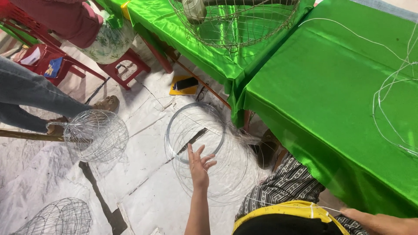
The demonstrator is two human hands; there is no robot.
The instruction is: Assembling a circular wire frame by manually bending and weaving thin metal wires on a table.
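Open floor left of the wire coil point(204, 148); green table point(331, 100) close on its right.

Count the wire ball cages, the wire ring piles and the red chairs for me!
Round wire cages: 3 — on the green table, by the shoes, bottom left.
Wire ring coils: 1, under the left hand.
Red chairs: 2.
Total: 6

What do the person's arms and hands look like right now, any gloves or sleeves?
Both are bare. The left hand has no glove, ring or watch, and its forearm shows no sleeve. Only part of the right hand shows at the frame's bottom edge, also ungloved and sleeveless.
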